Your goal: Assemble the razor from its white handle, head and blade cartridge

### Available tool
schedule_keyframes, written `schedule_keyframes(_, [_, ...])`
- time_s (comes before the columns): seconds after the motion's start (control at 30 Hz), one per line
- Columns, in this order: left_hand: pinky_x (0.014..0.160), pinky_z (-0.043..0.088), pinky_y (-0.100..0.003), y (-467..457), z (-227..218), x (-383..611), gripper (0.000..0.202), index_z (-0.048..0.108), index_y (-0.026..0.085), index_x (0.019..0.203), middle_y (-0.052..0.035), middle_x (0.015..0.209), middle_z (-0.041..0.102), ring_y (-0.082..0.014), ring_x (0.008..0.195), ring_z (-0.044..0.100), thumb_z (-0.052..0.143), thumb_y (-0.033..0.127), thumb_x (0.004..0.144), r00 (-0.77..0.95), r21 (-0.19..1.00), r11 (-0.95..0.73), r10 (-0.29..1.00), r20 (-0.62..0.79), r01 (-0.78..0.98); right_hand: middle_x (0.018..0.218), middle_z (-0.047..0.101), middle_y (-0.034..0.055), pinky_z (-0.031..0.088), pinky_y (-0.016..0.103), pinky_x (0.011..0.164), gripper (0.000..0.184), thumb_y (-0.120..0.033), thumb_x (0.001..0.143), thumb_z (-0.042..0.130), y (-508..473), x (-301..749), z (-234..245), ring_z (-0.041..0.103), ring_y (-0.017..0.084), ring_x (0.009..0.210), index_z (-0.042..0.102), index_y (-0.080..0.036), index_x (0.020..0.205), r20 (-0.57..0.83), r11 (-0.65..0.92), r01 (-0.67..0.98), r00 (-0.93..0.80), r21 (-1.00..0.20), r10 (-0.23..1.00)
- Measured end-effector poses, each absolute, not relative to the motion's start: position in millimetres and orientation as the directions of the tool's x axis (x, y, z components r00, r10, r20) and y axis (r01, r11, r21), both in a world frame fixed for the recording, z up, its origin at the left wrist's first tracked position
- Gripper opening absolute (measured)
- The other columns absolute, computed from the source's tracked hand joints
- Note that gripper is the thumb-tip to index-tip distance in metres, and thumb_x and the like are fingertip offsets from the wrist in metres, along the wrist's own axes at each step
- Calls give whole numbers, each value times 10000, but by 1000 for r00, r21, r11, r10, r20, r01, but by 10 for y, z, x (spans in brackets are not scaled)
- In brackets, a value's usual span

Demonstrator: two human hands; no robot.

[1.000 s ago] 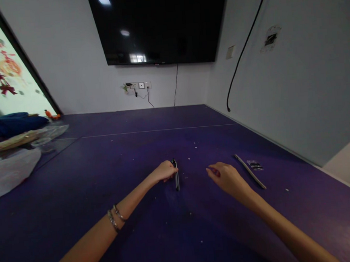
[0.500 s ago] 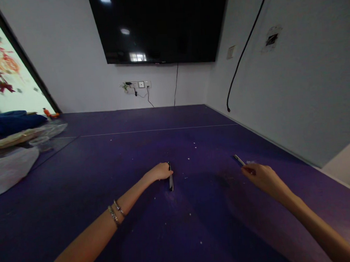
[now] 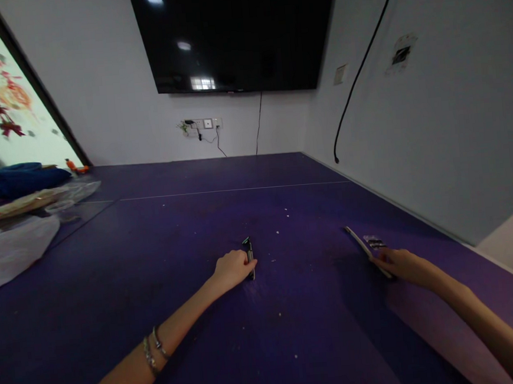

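We find the razor (image 3: 250,254) at the fingertips of our left hand (image 3: 233,268), which pinches its handle, probably so that the head, just beyond the fingers, is free. Well to the right, our right hand (image 3: 404,264) touches a pale curved strip (image 3: 357,239); whether it grips, we cannot tell. Just beyond this hand lies a small clear packet (image 3: 375,242).

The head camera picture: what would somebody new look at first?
Probably the big black TV on the wall, top middle, with bright reflections on its screen. Next comes the wide purple surface below it. Near its middle, the left hand holds a slim tool, and farther right the right hand has its fingers at a thin strip.
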State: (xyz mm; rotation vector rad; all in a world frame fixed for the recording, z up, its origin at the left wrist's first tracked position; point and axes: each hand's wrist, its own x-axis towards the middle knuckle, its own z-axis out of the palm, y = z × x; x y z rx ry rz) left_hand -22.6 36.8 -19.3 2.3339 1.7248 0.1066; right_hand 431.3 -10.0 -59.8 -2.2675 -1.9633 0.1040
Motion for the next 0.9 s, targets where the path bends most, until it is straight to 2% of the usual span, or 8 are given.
schedule_keyframes(0.1, [684,472,-332,344,-229,-165,415,670,189,778,-88,823,676,-236,789,644,397,497,831,285,203,-268,957,-56,942,584,636,50,338,252,470,391,-495,832,385,-70,4285,-617,596,178,514,589,-210,658,-45,-99,982,93,-163,995])
schedule_keyframes(0.23, [693,484,-345,342,-247,-112,385,676,180,809,-97,826,680,-248,803,650,415,463,821,255,158,-246,966,-40,956,622,649,63,316,258,479,336,-398,837,389,-68,4134,-565,606,179,549,594,-199,659,-25,-66,987,63,-146,998])
schedule_keyframes(0.37, [711,487,-342,346,-246,-100,407,684,168,813,-111,831,685,-255,831,652,403,462,822,238,133,-229,970,-52,964,632,658,65,315,257,505,334,-368,844,383,-75,3791,-489,618,189,590,595,-189,659,17,-54,993,56,-106,998])
schedule_keyframes(0.5, [720,486,-332,364,-266,-86,379,686,176,800,-105,830,691,-249,837,655,417,442,817,214,141,-205,975,-53,969,664,674,67,314,243,510,341,-361,853,392,-97,3178,-378,632,182,625,623,-184,675,76,-49,987,62,-155,995])
schedule_keyframes(0.57, [717,489,-340,375,-283,-75,370,686,178,800,-106,828,692,-255,833,657,419,434,818,208,141,-201,978,-35,969,669,680,60,327,233,515,344,-354,858,399,-110,2814,-330,635,173,626,634,-185,671,96,-7,983,25,-183,995])
schedule_keyframes(0.7, [707,493,-345,386,-295,-57,376,684,176,823,-112,839,691,-259,833,658,414,438,830,211,145,-205,977,-28,968,687,686,64,383,228,549,329,-313,853,413,-105,2157,-283,649,178,653,659,-184,675,102,89,983,-73,-160,992])
schedule_keyframes(0.9, [721,486,-355,371,-283,-59,376,673,181,837,-117,875,688,-264,859,652,409,449,843,240,128,-236,971,-21,963,748,701,110,452,296,581,348,-326,862,398,-4,1585,-281,663,227,669,679,-172,725,119,241,964,-228,-110,966])
